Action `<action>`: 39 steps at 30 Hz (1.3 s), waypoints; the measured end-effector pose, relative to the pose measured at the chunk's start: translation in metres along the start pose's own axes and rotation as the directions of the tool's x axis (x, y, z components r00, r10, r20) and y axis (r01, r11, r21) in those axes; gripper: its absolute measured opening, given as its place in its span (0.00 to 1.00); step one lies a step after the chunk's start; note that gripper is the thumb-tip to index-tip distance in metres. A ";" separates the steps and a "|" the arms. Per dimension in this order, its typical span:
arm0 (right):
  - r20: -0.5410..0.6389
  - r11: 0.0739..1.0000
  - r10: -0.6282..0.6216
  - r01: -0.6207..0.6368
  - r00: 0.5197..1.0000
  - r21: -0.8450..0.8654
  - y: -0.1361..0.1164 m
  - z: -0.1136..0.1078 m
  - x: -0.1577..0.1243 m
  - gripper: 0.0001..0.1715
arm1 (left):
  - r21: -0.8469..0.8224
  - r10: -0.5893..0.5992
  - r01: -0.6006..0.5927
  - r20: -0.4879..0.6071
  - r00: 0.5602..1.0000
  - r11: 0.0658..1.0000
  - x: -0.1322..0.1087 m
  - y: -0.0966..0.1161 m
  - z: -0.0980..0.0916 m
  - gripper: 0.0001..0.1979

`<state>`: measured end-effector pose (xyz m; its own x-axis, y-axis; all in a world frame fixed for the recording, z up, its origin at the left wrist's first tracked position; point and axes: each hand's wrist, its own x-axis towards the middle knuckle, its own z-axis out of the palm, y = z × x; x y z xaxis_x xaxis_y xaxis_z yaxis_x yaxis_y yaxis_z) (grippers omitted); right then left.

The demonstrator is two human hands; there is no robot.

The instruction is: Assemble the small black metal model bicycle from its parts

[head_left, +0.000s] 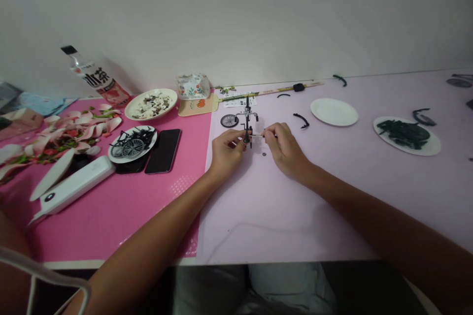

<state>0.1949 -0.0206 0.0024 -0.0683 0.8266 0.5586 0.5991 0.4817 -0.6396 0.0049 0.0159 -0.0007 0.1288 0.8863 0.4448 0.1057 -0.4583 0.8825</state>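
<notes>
Fingers and thumb of the left hand (pixel 227 152) are closed on the near end of a miniature bicycle (pixel 247 115), which is held over the lilac table covering (pixel 281 221) with its handlebar toward the wall. The right hand (pixel 284 150), immediately right of the bicycle, pinches a thin rod (pixel 257 136) between thumb and fingertips; the rod points at the bicycle's near part, though contact at its tip cannot be made out. Near the bicycle, on its right and toward the wearer, lies a small grey disc (pixel 264 154); just left of it, a loose spoked wheel (pixel 229 120). Behind the bicycle: a printed sheet (pixel 240 102) beneath a long patterned stick. Right of the bicycle: a black curved piece (pixel 302 120), then a white plate (pixel 334 111) and, farther out, a plate of dark parts (pixel 433 146). Well left of the bicycle: a phone (pixel 163 151), a dish of black wheels and frames (pixel 113 155), a bowl of pale and dark bits (pixel 155 116) and a tilted bottle (pixel 99 77).
</notes>
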 end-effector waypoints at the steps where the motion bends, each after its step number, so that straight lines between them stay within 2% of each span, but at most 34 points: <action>1: 0.011 1.000 -0.001 0.001 1.000 -0.015 0.000 0.000 0.000 0.17 | 0.004 0.003 -0.003 0.003 1.000 1.000 0.000 0.000 0.000 0.09; 5: -0.005 0.998 -0.014 0.013 1.000 -0.055 0.001 0.000 0.002 0.20 | 0.014 0.002 -0.002 0.012 1.000 1.000 0.000 -0.001 -0.001 0.09; 9: -0.043 0.999 -0.041 0.039 0.998 -0.036 0.003 0.001 0.003 0.13 | 0.021 -0.018 0.018 0.008 1.000 1.000 0.000 -0.001 -0.001 0.08; 15: -0.019 0.998 -0.057 0.057 0.998 -0.012 0.008 0.000 0.005 0.04 | 0.017 -0.039 0.039 0.001 0.999 0.999 0.001 0.001 -0.001 0.08; 20: -0.018 0.995 -0.093 0.092 0.995 -0.049 0.008 -0.002 0.006 0.03 | 0.014 -0.071 0.071 0.000 0.997 0.997 0.001 0.004 -0.001 0.09; 24: -0.019 0.996 -0.073 0.071 0.997 -0.059 0.006 -0.003 0.007 0.04 | -0.012 -0.113 0.113 -0.001 0.994 0.994 0.001 0.005 -0.001 0.08; 29: -0.107 0.993 -0.037 0.025 0.994 -0.115 0.007 -0.009 0.012 0.07 | -0.057 -0.156 0.154 -0.027 0.987 0.986 0.003 0.003 -0.001 0.10; 34: -0.182 0.974 0.006 -0.047 0.983 -0.223 0.026 -0.021 0.022 0.09 | -0.059 -0.158 0.154 -0.067 0.985 0.986 0.008 0.002 -0.003 0.11; 39: -0.182 0.922 0.058 -0.122 0.982 -0.367 0.062 -0.034 0.031 0.13 | -0.064 -0.158 0.153 -0.080 0.984 0.986 0.009 0.004 -0.004 0.12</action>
<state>0.2570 0.0246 -0.0019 0.1126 0.7862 0.6076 0.8536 0.2365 -0.4641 0.0026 0.0228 0.0072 0.0310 0.9500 0.3108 0.0611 -0.3122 0.9481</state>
